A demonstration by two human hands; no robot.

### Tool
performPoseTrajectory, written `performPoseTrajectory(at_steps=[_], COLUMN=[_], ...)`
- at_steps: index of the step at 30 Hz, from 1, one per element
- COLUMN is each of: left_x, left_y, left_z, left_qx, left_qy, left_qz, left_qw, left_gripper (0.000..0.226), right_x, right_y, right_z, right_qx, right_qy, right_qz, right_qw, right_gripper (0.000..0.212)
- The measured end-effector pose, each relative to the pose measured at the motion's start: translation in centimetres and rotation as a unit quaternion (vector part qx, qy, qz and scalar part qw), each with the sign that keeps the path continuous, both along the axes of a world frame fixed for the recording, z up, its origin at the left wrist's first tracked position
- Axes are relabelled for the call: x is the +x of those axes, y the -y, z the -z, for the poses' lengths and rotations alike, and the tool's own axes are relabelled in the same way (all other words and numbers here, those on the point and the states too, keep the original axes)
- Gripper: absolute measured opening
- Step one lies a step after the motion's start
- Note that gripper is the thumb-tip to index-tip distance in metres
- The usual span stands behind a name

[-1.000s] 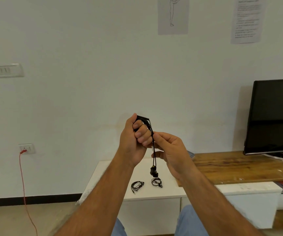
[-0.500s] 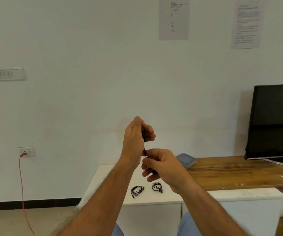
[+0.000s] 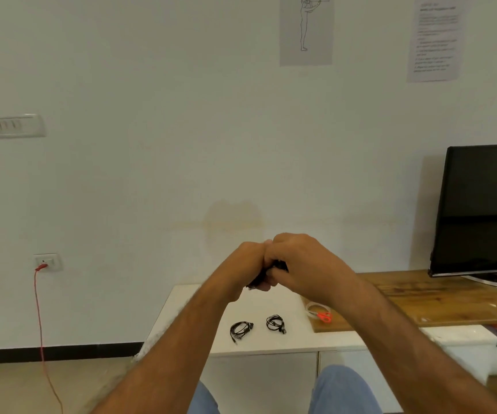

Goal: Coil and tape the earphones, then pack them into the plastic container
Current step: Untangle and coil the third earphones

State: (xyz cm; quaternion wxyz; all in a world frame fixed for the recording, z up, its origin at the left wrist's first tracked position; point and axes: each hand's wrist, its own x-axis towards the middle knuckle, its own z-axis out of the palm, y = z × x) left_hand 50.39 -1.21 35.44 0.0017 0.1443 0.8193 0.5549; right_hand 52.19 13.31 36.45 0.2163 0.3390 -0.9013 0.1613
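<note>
My left hand (image 3: 245,265) and my right hand (image 3: 301,264) are pressed together in the air above the white cabinet top (image 3: 199,318), both closed around black earphones (image 3: 280,265). Only small bits of the black cable show between the fingers. On the cabinet below lie two more coiled black earphones, one on the left (image 3: 240,329) and one on the right (image 3: 276,323). A tape roll (image 3: 316,309) and red-handled scissors (image 3: 325,317) rest on the wooden board's near left corner. The plastic container is hidden behind my right hand.
A wooden board (image 3: 438,297) spans the cabinet to the right, with a black monitor (image 3: 483,210) on it. A red cable (image 3: 41,324) hangs from a wall socket at the left. My knees in blue jeans are at the bottom edge.
The dangling earphone cable has been gathered up into my hands. Both hands have come down and closed together, the right hand now over the bundle.
</note>
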Motion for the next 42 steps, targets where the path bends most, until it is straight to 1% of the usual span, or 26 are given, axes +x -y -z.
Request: performPoseTrajectory(at_steps=[3, 4, 7, 9, 12, 17, 21, 25, 29, 33, 35, 37, 39, 42], left_x=[-0.3, -0.2, -0.3, -0.4, -0.6, -0.7, -0.6, -1.2, -2.4, -3.2, -3.3, -3.4, -3.6, -3.7], left_y=[0.1, 0.0, -0.3, -0.3, 0.0, 0.2, -0.2, -0.2, 0.1, 0.2, 0.3, 0.5, 0.8, 0.9], left_z=[0.3, 0.4, 0.6, 0.7, 0.8, 1.0, 1.4, 1.6, 1.5, 1.3, 1.3, 1.2, 1.2, 1.3], left_qx=[0.024, 0.042, 0.076, 0.069, 0.052, 0.04, -0.007, -0.028, -0.071, -0.1, -0.107, -0.108, -0.104, -0.1], left_qy=[0.05, 0.072, 0.138, 0.156, 0.167, 0.2, 0.198, 0.192, 0.153, 0.119, 0.12, 0.133, 0.147, 0.154], left_qz=[0.034, 0.048, 0.089, 0.095, 0.104, 0.12, 0.085, 0.052, 0.008, -0.032, -0.031, -0.014, 0.003, 0.003], left_qw=[0.998, 0.995, 0.984, 0.981, 0.979, 0.972, 0.977, 0.98, 0.986, 0.987, 0.986, 0.985, 0.984, 0.983], left_gripper=[0.04, 0.045, 0.076, 0.084, 0.085, 0.075, 0.078, 0.079, 0.079, 0.077, 0.077, 0.077, 0.079, 0.083], right_x=[-0.1, -0.2, -0.4, -0.7, -1.1, -1.6, -2.2, -3.0, -4.0, -4.7, -4.9, -5.2, -5.5, -5.9], right_y=[-0.2, -0.2, -0.4, -0.4, -0.6, -0.9, -0.8, -0.4, 0.3, 0.6, 0.7, 0.8, 0.8, 0.8], right_z=[0.0, 0.0, 0.1, 0.3, 0.6, 1.3, 2.8, 4.0, 4.1, 3.9, 3.9, 4.1, 4.3, 4.8], right_qx=[0.007, 0.006, 0.009, 0.013, 0.016, -0.003, -0.054, -0.081, -0.102, -0.136, -0.157, -0.161, -0.159, -0.171], right_qy=[-0.016, -0.019, -0.025, -0.026, -0.029, -0.006, 0.021, 0.027, 0.044, 0.1, 0.146, 0.171, 0.174, 0.171], right_qz=[-0.023, -0.024, -0.012, -0.013, -0.021, -0.046, -0.051, -0.039, -0.023, -0.026, -0.038, -0.044, -0.041, -0.041], right_qw=[1.0, 1.0, 1.0, 0.999, 0.999, 0.999, 0.997, 0.996, 0.994, 0.985, 0.976, 0.971, 0.971, 0.97], right_gripper=[0.011, 0.011, 0.013, 0.017, 0.017, 0.009, 0.004, 0.007, 0.014, 0.011, 0.012, 0.014, 0.014, 0.012])
